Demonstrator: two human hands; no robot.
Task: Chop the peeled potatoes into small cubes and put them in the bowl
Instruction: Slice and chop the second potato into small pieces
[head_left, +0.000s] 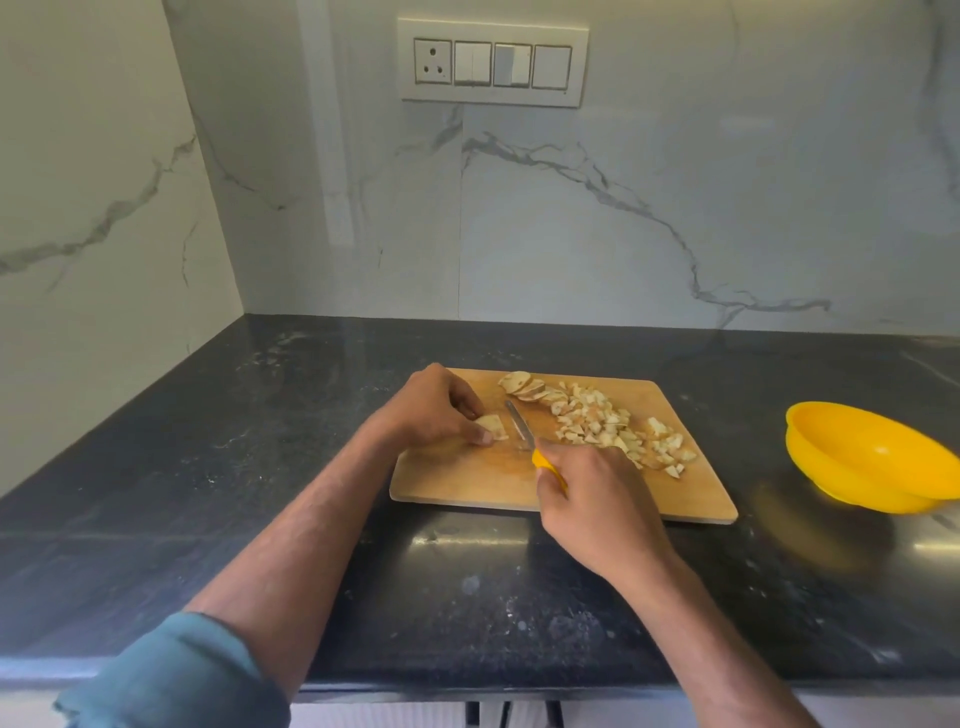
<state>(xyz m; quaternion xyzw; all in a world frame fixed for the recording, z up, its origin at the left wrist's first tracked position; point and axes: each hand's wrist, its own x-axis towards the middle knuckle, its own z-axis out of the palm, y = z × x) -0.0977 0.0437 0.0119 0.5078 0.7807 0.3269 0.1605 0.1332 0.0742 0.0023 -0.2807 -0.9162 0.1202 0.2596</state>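
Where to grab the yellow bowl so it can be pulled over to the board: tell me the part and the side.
Take the yellow bowl by its near-left rim, coming from the wooden cutting board side. It sits apart to the right of the board, upright and open, and its flared lip should give fingers and thumb something to pinch. The right hand is nearer, but it holds the yellow-handled knife, so set that down first.

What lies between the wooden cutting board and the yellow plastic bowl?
Head view: only bare dark stone countertop separates the wooden cutting board from the yellow plastic bowl.
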